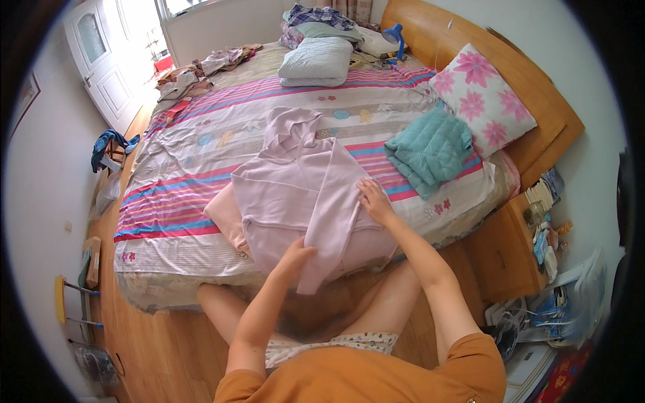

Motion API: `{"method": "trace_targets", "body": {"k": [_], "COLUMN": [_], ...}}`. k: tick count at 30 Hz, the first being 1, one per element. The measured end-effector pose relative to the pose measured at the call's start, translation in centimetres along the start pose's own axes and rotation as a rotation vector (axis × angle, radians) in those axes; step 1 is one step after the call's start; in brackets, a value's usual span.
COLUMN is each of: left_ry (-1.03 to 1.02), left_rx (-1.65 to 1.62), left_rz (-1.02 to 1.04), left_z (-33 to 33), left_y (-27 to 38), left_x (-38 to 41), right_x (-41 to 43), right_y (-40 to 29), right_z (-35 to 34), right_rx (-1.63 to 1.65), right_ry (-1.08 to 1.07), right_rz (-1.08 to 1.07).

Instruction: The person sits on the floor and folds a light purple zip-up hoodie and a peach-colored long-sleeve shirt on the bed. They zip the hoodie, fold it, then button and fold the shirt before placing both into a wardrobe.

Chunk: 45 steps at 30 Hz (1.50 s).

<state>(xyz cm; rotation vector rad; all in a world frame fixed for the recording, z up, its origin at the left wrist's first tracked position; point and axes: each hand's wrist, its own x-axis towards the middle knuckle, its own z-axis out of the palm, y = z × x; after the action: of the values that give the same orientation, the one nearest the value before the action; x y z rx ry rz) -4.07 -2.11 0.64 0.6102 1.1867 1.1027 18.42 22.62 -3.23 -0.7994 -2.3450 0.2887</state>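
Observation:
A pale pink hooded sweatshirt (297, 191) lies spread on the bed, its hood pointing away from me. One sleeve is laid down across its front, with the cuff hanging past the mattress edge. My left hand (298, 253) is on that sleeve near the cuff, thumb on top and the other fingers mostly hidden. My right hand (374, 200) rests on the side of the sweatshirt near the shoulder, fingers slightly bent. Partly under the sweatshirt, at its left, is a peach-coloured garment (227, 216). A folded teal quilted jacket (431, 148) lies to the right.
The striped bed sheet (166, 201) carries a folded white quilt (317, 60), a flowered pillow (484, 101) and heaped clothes (186, 83). A blue desk lamp (395, 38) stands by the wooden headboard (484, 60). At right is a wooden nightstand (504, 252) holding small items.

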Motion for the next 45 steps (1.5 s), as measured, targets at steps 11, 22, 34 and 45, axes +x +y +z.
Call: {"method": "trace_targets", "body": {"k": [11, 22, 34, 45], "left_ry": [-0.028, -0.223, 0.027, 0.104], "left_rx": [-0.31, -0.341, -0.007, 0.002], "left_rz": [0.164, 0.451, 0.362, 0.368], "left_z": [0.2, 10.0, 8.0, 5.0], "left_y": [3.4, 10.3, 6.8, 3.4], "left_x": [-2.1, -1.8, 0.0, 0.7], "right_x": [-2.8, 3.6, 14.0, 17.9], "right_y": [-1.1, -2.5, 7.3, 8.1], "right_z": [0.0, 4.9, 9.9, 12.3], "right_rx": [0.228, 0.209, -0.081, -0.31], "right_ry": [0.149, -0.091, 0.056, -0.103], "right_rz": [0.671, 0.076, 0.291, 0.453]}}
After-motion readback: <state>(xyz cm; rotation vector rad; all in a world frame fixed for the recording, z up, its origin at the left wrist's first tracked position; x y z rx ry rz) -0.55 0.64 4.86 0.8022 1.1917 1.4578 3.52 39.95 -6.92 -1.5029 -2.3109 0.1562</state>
